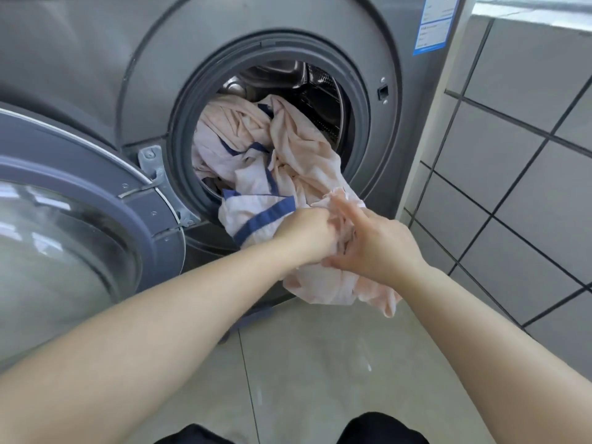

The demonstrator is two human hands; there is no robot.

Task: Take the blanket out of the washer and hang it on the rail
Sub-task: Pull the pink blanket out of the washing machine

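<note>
One washer [105, 68], one blanket [288, 145] and two bare hands are in view. The washer is a grey front-loader, and its single round door [89, 200] stands swung open on the left, the glass bowl of it facing near and left. A dark rubber seal [362, 123] rings the drum opening.

The blanket is pale pink with dark blue edging. It lies partly inside the drum and partly out: a crumpled mass fills the lower part of the opening, and a bunched length spills over the near rim of the seal and hangs down in front of the washer, its lowest folds above the pale floor tiles [320, 363]. Its long run goes from far inside the drum toward the near right, then down.

The left hand [307, 233] has its fingers curled into the bunched cloth just below the opening, beside a blue band. The right hand [374, 248] sits just to its right, touching the same bunch; the thumb and lower fingers pinch the cloth while the index finger is stretched out toward the drum. The two hands are almost touching.

A blue-and-white label [437, 24] is stuck on the washer's upper right front; its print is too small to read. Grey wall tiles [512, 139] with dark grout stand to the right.
</note>
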